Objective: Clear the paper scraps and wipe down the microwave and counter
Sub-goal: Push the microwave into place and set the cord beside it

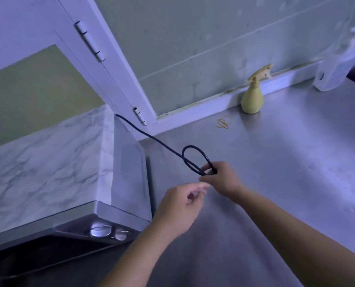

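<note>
Gripping looped black power cord [191, 146], just right of marble-topped silver microwave [48, 172]: right hand [222, 179]; left hand [178, 210] adjacent, loosely curled, empty. Grey metal tabletop [276, 162] shows no paper scraps; wiping likely not yet done.

Rear wall [213, 38] — pale grey-green, flat panels divided by thin seams, surface mottled with marks and stains — ends at its foot in a white trim strip [203, 106], with brownish grime along the joint. At the wall's left edge stands a white frame post [118, 65] carrying an upper hinge [89, 41] and a lower hinge [140, 119], with a white panel [17, 21] attached on its left; below the panel an olive-yellow surface [37, 83] shows. Light is soft and bluish, tinting the white parts violet.
</note>
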Motion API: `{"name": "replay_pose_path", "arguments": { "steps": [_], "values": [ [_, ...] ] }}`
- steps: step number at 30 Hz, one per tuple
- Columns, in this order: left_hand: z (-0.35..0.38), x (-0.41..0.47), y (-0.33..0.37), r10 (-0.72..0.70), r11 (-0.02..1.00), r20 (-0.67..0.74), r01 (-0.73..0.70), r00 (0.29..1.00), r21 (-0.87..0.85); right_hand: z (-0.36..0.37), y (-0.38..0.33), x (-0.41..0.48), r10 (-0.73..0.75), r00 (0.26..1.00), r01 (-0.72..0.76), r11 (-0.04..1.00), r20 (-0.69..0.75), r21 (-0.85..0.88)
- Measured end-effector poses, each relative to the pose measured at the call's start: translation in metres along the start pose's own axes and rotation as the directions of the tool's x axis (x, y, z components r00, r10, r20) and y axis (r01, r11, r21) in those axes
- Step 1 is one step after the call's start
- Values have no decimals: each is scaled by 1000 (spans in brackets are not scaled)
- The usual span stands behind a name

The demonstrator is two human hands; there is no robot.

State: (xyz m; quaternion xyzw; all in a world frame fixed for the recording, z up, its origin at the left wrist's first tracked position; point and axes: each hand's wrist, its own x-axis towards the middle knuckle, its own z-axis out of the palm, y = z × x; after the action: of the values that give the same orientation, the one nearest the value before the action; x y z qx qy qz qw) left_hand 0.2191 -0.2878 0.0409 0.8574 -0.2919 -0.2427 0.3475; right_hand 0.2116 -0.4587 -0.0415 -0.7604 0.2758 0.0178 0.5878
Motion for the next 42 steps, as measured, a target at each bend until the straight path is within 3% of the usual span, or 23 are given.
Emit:
{"name": "replay_pose_path", "arguments": {
  "steps": [3,5,9,12,16,24,29,31,33,34,36,39,42],
  "values": [
    [-7,80,7,-6,988,-197,-25,980,-153,6,17,30,-154,983,115,945,-104,-307],
    [-6,143,10,-25,989,-241,-11,970,-147,8,29,47,-243,962,161,873,-124,-460],
    [5,250,15,21,983,-197,16,980,183,23,57,64,-387,920,260,729,-68,-633],
    [18,306,11,34,921,-76,-2,997,389,40,73,67,-570,809,305,619,-146,-723],
    [38,348,7,62,842,9,-57,998,536,44,81,74,-644,744,320,576,-177,-752],
    [77,387,4,150,837,26,-141,988,529,39,78,75,-622,761,328,613,-183,-719],
    [79,390,0,188,743,-47,-111,981,660,40,80,77,-613,766,322,626,-192,-711],
    [72,382,4,173,850,-127,-83,977,520,42,81,79,-606,770,308,628,-200,-715],
    [62,363,12,77,983,-236,-35,969,178,42,81,79,-600,776,301,625,-196,-721],
    [56,347,18,16,1000,-288,-18,958,-3,41,81,79,-596,780,301,623,-190,-722],
    [41,303,33,-61,964,-369,-41,927,-263,38,78,77,-582,794,294,620,-176,-727],
    [10,224,50,-104,886,-442,-119,891,-448,33,67,69,-454,885,257,663,-105,-703],
    [-28,146,58,-173,718,-394,-158,903,-677,30,45,55,-221,975,174,833,-27,-524]
  ]
}}
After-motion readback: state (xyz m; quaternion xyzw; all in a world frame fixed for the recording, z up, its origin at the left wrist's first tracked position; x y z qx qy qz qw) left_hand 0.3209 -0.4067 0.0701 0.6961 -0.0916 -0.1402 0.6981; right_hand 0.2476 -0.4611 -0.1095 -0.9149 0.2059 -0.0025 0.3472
